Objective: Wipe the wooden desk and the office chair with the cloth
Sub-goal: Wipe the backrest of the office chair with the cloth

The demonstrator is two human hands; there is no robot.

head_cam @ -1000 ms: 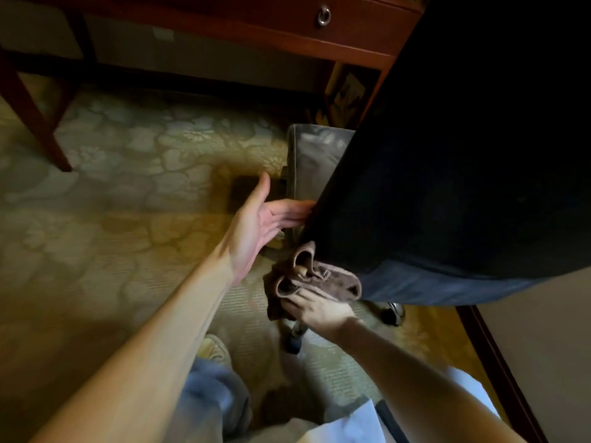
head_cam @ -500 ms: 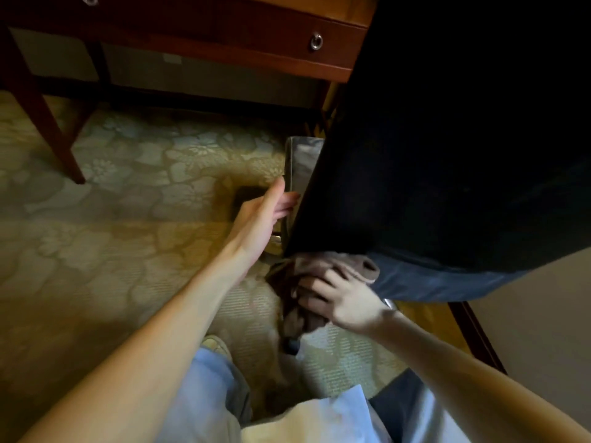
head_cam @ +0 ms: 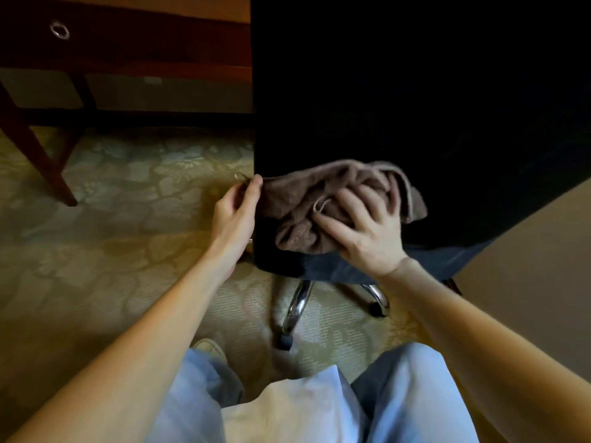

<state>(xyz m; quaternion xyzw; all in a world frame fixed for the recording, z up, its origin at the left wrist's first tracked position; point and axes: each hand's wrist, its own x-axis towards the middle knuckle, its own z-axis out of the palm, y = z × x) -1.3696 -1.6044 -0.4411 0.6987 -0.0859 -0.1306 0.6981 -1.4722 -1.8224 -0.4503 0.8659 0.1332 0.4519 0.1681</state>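
Observation:
The black back of the office chair [head_cam: 399, 100] fills the upper right of the head view. A crumpled brown cloth [head_cam: 307, 199] lies pressed flat against its lower part under my right hand [head_cam: 361, 228], whose fingers spread over the cloth. My left hand [head_cam: 235, 212] grips the left edge of the chair back, thumb touching the cloth's corner. The dark wooden desk [head_cam: 144, 43] with a ring drawer pull [head_cam: 59, 29] stands at the top left.
Chrome chair legs [head_cam: 297, 308] with castors [head_cam: 283, 342] stand on the patterned carpet [head_cam: 112, 251] just before my knees. A desk leg [head_cam: 38, 148] slants down at the left. A beige wall [head_cam: 527, 266] with a skirting board runs along the right.
The chair back has turned to face me squarely. My right hand brought the cloth up from the chair's lower edge onto the back. My left hand closed on the chair's left edge.

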